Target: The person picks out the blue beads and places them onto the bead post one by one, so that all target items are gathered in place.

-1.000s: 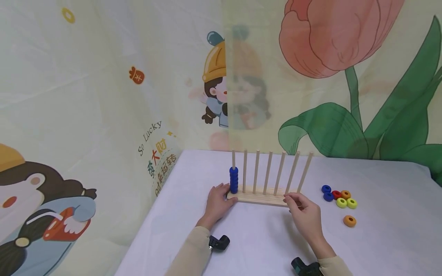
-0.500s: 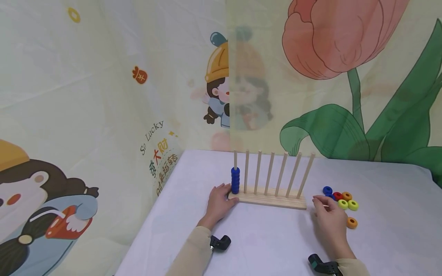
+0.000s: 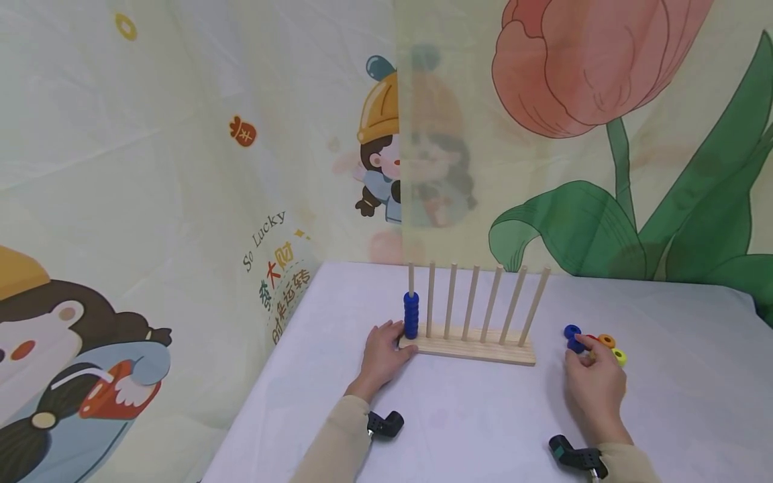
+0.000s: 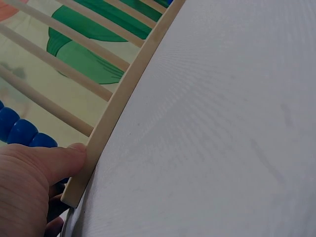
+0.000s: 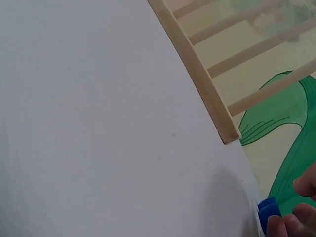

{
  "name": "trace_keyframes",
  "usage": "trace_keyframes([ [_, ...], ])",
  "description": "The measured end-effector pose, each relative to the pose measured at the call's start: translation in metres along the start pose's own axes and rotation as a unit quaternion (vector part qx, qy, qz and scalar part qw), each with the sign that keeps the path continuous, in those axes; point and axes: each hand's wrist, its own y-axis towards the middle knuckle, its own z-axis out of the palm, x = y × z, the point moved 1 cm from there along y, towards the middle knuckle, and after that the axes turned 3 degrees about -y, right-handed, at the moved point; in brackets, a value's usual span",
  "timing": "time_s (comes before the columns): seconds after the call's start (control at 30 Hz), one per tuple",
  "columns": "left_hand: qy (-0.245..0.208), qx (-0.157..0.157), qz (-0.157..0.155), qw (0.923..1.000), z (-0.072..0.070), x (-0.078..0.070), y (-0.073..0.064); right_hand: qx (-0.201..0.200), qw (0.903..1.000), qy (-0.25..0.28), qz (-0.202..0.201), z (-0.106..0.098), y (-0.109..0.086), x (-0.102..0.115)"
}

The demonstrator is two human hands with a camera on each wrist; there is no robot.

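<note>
A wooden peg stand (image 3: 471, 345) with several upright rods is on the table in the head view. Dark blue beads (image 3: 411, 315) are stacked on its leftmost rod. My left hand (image 3: 382, 354) grips the left end of the base, thumb (image 4: 69, 160) along its front edge and fingers partly hidden behind. To the right of the stand, my right hand (image 3: 598, 382) hovers at a group of loose beads, thumb and fingers apart. A loose blue bead (image 3: 576, 345) lies right at its fingertips, and another blue bead (image 3: 572, 331) is just behind.
Orange (image 3: 606, 341) and yellow-green beads (image 3: 619, 357) lie beside the right hand, which partly covers the group. White cloth (image 3: 459, 416) covers the table. Printed curtains (image 3: 290, 134) hang behind and to the left.
My right hand has moved from the right end of the base rightward to the loose beads, covering some of them. The left hand stays at the base's left end.
</note>
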Motion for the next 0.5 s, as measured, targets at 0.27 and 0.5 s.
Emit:
trace_keyframes([
  [0.27,0.000,0.003,-0.006,1.0000,0.001,0.000,0.000,0.006,0.9995,-0.027,-0.015,0.004,0.008,-0.010],
  [0.5,0.001,0.003,-0.003,1.0000,0.001,0.001,0.001,0.000,0.9985,-0.037,-0.040,0.008,0.013,-0.011],
])
